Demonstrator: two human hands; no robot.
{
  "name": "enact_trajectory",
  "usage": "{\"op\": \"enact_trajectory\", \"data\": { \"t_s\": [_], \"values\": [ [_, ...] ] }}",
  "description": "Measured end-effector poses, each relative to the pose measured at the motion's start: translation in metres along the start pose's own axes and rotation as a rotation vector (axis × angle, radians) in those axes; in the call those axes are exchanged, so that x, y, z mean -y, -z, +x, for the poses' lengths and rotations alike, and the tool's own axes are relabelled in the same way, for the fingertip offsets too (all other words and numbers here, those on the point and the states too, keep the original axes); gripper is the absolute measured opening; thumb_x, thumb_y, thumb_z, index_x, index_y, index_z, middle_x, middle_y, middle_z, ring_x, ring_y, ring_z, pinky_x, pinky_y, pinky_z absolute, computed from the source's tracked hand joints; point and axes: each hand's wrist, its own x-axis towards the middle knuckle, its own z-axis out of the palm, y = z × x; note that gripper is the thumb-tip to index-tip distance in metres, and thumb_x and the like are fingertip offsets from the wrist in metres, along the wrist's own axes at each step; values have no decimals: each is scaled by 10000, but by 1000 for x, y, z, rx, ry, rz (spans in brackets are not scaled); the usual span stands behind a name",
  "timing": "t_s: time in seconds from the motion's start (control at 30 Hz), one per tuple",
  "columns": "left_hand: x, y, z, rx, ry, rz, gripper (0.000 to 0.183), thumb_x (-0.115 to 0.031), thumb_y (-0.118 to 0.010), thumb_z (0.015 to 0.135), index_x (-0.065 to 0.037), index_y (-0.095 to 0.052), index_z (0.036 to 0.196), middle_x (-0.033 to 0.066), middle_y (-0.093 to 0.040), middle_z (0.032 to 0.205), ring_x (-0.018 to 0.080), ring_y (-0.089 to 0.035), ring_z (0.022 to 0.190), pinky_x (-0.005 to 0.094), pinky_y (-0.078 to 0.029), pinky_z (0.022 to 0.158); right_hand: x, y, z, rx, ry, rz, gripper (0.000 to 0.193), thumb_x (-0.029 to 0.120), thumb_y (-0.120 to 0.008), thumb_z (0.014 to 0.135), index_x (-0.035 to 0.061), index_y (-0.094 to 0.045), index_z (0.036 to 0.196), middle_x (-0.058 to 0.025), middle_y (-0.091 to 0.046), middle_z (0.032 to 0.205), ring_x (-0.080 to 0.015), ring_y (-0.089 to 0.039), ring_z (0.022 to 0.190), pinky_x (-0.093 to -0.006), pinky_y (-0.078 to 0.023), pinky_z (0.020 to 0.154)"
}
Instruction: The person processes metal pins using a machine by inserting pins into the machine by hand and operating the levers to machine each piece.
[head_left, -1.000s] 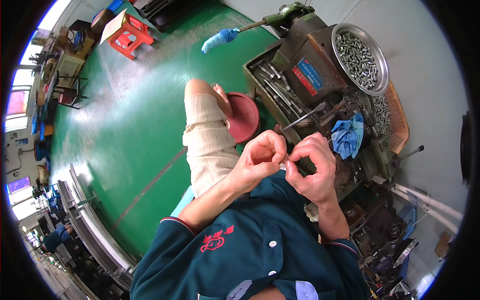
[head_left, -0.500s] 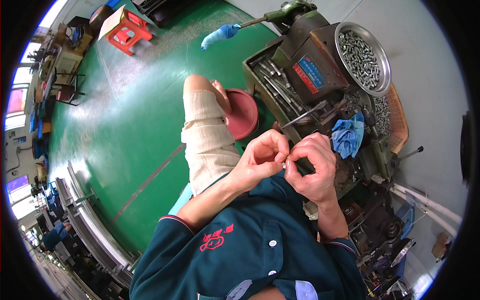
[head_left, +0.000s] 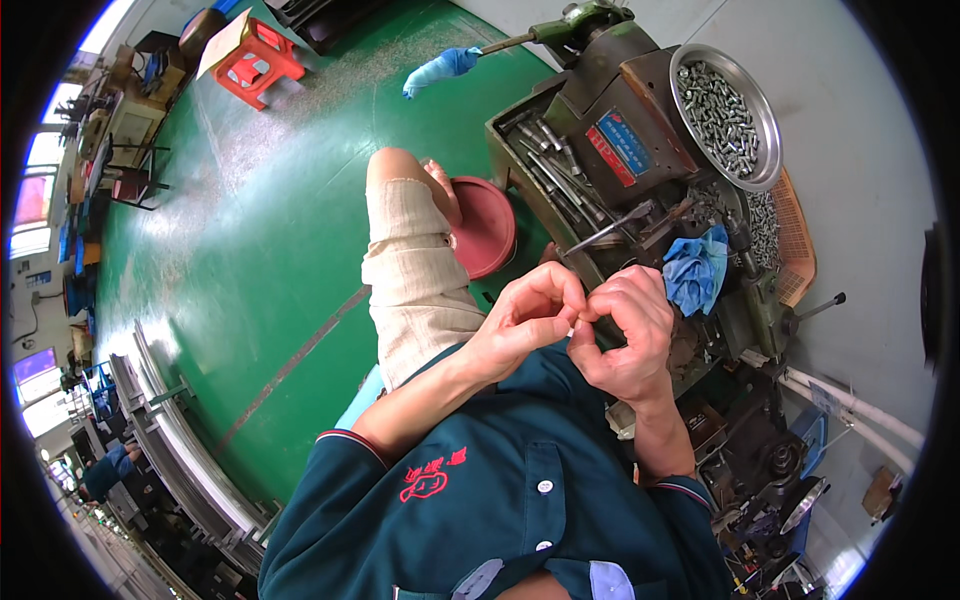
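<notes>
Close in front of my chest, my left hand (head_left: 522, 318) and my right hand (head_left: 632, 335) meet at the fingertips. A tiny white piece (head_left: 571, 332) shows between the pinched fingers; it is too small to tell its kind. Both hands are closed, thumbs against index fingers, and most of the piece is hidden by them. Just beyond my right hand lies a crumpled blue cloth (head_left: 697, 270) on a greasy metal machine (head_left: 640, 110). A metal rod (head_left: 608, 230) sticks out from the machine above my hands.
A round metal bowl (head_left: 772, 150) full of small metal parts sits on the machine, with an orange basket (head_left: 800, 250) beside it. Long tools (head_left: 560, 175) fill a tray. A blue-wrapped lever (head_left: 440, 70) juts left over the green floor. A red bucket (head_left: 485, 225) stands by my leg.
My fingertips have shifted slightly, and a little more of the white piece shows between them. My arms otherwise hold nearly the same place.
</notes>
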Motion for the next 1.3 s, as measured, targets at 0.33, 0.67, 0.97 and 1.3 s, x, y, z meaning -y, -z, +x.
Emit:
{"op": "enact_trajectory", "data": {
  "t_s": [0.33, 0.67, 0.97, 1.3],
  "values": [
    [8, 13, 8, -35, -154, -152, 278, -211, -515, 742, -36, -433, 941, 27, -446, 811, 108, -414, 757, 240, -330, 726, 23, 14, -4, 185, 70, 324, 150, 3, -529, 453, 88, -441, 540, -17, -462, 546, -195, -474, 531, -287, -359, 509],
    [9, 5, 4, 71, -57, -254, 378, -315, -541, 722, -40, -428, 954, 45, -453, 783, 130, -405, 741, 256, -321, 692, 0, 10, 4, 3, -113, 318, 140, -22, -546, 495, 58, -462, 574, -27, -491, 563, -188, -465, 552, -263, -378, 522],
    [8, 4, 4, 83, 18, -369, 402, -344, -535, 704, -40, -424, 942, 41, -453, 778, 133, -414, 743, 264, -333, 699, -6, 7, 2, -2, -180, 345, 140, -16, -574, 518, 61, -486, 597, -19, -501, 569, -173, -465, 565, -264, -381, 527],
    [9, 5, 3, 75, 0, -317, 399, -337, -531, 712, -31, -424, 944, 47, -450, 779, 133, -412, 742, 265, -340, 701, -5, 8, 1, 32, -170, 297, 151, -15, -586, 513, 59, -488, 601, -30, -500, 577, -194, -470, 572, -278, -385, 538]
  ]
}}
